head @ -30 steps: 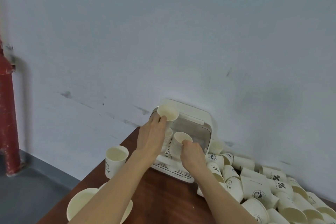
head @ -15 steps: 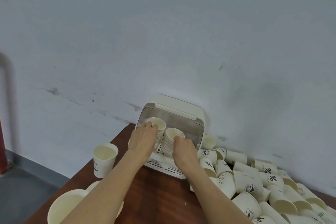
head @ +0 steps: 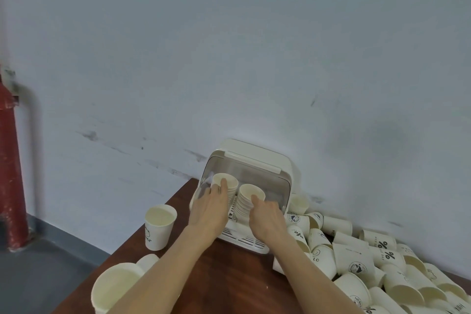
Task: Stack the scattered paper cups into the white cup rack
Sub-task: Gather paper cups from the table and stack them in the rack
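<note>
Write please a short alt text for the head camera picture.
Two hands, left hand and right hand, press paper cups onto two stacks inside a white cup rack on a brown table. Loose cups lie piled at right.
</note>
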Tool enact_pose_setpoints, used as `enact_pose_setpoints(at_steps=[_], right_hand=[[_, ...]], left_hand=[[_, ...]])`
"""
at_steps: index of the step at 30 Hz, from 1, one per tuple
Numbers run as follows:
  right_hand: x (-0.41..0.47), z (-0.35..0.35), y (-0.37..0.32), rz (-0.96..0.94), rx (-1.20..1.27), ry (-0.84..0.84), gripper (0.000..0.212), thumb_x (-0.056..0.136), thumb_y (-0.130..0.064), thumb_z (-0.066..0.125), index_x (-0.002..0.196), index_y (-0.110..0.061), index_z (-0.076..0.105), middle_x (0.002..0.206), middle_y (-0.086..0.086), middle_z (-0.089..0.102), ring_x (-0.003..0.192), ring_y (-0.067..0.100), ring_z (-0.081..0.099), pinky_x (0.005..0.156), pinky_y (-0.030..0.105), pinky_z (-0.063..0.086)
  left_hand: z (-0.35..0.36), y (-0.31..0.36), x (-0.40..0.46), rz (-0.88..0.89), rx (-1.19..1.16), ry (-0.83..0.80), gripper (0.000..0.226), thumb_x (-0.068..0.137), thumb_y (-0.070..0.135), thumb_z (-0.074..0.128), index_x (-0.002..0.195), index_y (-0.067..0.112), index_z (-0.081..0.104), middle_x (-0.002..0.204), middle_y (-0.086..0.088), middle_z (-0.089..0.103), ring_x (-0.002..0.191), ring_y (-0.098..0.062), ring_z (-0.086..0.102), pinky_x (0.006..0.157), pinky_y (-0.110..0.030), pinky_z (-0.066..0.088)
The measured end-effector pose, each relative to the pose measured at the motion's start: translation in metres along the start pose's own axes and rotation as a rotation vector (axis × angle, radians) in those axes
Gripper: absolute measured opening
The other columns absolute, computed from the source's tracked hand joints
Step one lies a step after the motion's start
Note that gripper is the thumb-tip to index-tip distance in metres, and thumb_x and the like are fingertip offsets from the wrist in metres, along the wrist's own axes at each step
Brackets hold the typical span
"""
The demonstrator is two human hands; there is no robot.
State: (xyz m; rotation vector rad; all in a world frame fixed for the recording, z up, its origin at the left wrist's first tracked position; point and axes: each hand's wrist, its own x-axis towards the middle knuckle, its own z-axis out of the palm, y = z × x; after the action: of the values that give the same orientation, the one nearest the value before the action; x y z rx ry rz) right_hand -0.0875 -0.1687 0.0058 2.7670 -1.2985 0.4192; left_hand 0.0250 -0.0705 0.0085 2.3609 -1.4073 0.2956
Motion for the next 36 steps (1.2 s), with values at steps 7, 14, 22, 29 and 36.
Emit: enact_pose_setpoints(at_steps=[7,14,22,29,36], right_hand=[[-0.036,-0.016,0.002,-0.012,0.214,0.146,0.053,0.086,-0.008,0.039,0.137,-0.018,0.035,0.096,0.012,0.063,0.09,0.033,0.054,0.072,0.037,0.042],[-0.115,-0.013,0.0,0.045,0.39,0.159,0.042,0.096,-0.016,0.039,0.138,-0.019,0.043,0.11,0.005,0.061,0.103,0.024,0.049,0.087,0.038,0.044],[-0.189,0.0,-0.001,0.128,0.492,0.157,0.042,0.097,-0.017,0.044,0.139,-0.017,0.046,0.116,0.001,0.059,0.113,0.018,0.047,0.096,0.031,0.039],[-0.225,-0.003,-0.001,0.141,0.527,0.136,0.041,0.098,-0.018,0.045,0.139,-0.021,0.046,0.098,-0.008,0.055,0.1,0.013,0.046,0.085,0.025,0.035],[-0.243,-0.003,-0.008,0.143,0.579,0.127,0.039,0.097,-0.017,0.047,0.136,-0.021,0.05,0.094,-0.012,0.054,0.1,0.01,0.047,0.084,0.022,0.035]], left_hand=[[-0.021,0.0,-0.048,0.008,-0.222,0.099,0.034,0.097,0.022,0.038,0.131,0.019,0.043,0.121,0.0,0.052,0.106,-0.024,0.056,0.074,-0.035,0.046],[-0.029,0.001,-0.1,-0.021,-0.394,0.189,0.031,0.098,0.026,0.038,0.125,0.022,0.051,0.113,0.002,0.058,0.097,-0.024,0.06,0.076,-0.042,0.05],[-0.021,0.016,-0.162,-0.086,-0.417,0.164,0.031,0.099,0.03,0.036,0.126,0.032,0.051,0.11,0.012,0.055,0.095,-0.011,0.059,0.075,-0.031,0.047],[-0.027,0.002,-0.2,-0.071,-0.357,0.131,0.029,0.097,0.026,0.04,0.123,0.029,0.054,0.101,0.012,0.055,0.089,-0.011,0.056,0.074,-0.03,0.047],[-0.047,-0.018,-0.221,-0.067,0.122,-0.066,0.028,0.062,0.019,0.08,0.08,0.02,0.06,0.065,0.004,0.056,0.051,-0.017,0.055,0.04,-0.026,0.022]])
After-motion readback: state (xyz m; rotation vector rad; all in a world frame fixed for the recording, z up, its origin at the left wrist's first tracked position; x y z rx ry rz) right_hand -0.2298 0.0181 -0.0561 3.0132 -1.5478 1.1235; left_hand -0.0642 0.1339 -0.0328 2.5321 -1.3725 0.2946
